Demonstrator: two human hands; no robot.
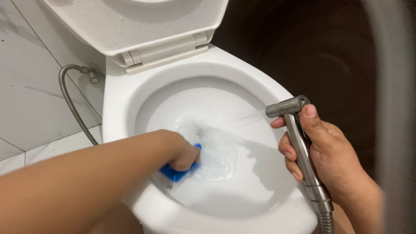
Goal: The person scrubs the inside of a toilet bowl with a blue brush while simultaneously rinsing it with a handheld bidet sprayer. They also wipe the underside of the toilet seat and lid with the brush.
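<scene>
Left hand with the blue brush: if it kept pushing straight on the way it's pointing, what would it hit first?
Probably the pooled water at the bottom of the toilet bowl. The left hand reaches down and rightward into the bowl, its grip closed on the blue brush. Motion blur makes depth uncertain.

Blue brush mostly hidden under blurred left hand; bristles indistinct.

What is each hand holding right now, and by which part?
The right hand holds the metal spray nozzle by its handle, thumb on the trigger. The left hand holds a blue brush inside the toilet bowl; its grip point is hidden.
</scene>
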